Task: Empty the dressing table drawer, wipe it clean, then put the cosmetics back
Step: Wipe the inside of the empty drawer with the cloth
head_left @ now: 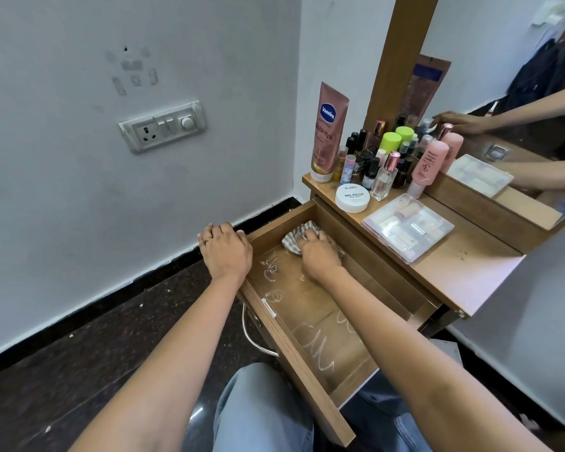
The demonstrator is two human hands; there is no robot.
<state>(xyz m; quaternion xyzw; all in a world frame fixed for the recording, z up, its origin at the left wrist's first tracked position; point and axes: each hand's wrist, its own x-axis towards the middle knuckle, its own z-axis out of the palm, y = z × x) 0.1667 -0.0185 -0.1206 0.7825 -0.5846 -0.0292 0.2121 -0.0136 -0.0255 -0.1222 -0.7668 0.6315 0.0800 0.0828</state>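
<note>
The wooden drawer (294, 363) is pulled out wide, and its bare floor carries white smear marks. My right hand (318, 256) is inside at the far end, gripping a checked cloth (294, 238) bunched against the drawer floor. My left hand (227, 251) rests on the drawer's front left corner, fingers curled over the edge. The cosmetics stand on the dressing table top (463, 272): a Vaseline tube (327, 132), a white nail polish remover tub (353, 198), a clear perfume bottle (385, 177), a pink bottle (426, 166), several small dark bottles and a clear plastic organiser box (408, 227).
A mirror (509, 102) rises behind the table top and reflects an arm and the bottles. A switch panel (162, 126) is on the left wall. A metal handle (252, 334) hangs under the drawer front. My jeans-clad knees sit below the drawer.
</note>
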